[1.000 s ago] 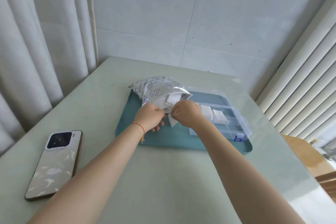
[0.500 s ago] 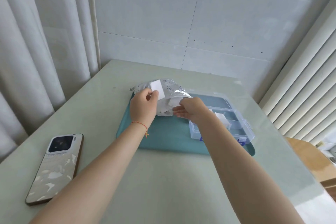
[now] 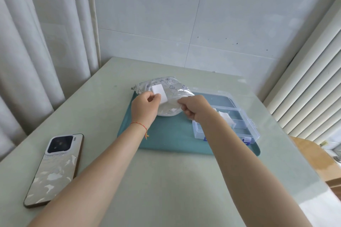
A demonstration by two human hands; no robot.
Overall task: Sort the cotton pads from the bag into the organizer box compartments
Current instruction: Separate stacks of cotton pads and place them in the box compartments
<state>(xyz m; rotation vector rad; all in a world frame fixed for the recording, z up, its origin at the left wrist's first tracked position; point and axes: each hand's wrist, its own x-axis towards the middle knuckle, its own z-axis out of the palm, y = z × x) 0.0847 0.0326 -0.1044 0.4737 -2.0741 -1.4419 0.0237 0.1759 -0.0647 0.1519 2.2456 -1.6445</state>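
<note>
Nearest the viewer, at about eight o'clock on the pale green table [image 3: 166, 180], a phone [image 3: 55, 167] lies face down, well apart from the work. Past it, at twelve o'clock, a teal tray [image 3: 166, 138] carries everything the task needs.

On the tray's far left part lies the bag [image 3: 166, 86], silvery with small printed shells, its clear open mouth turned toward the viewer and to the right. The left hand [image 3: 145, 107] pinches one white cotton pad [image 3: 159, 92] between thumb and fingertips, holding it up in front of the bag; the pad's long axis runs from about eleven o'clock to five. The right hand [image 3: 193, 108], fingers curled, grips the clear lip of the bag at its mouth, where more pads show white inside.

From the held pad, the organizer box [image 3: 245, 127] lies toward four o'clock, on the tray's right part, lid open, with a few pads already in its middle compartments and near ones looking bare. The right forearm crosses between pad and box, and the right hand is the nearer one to it, so the pad probably has to change hands or travel over that arm.
</note>
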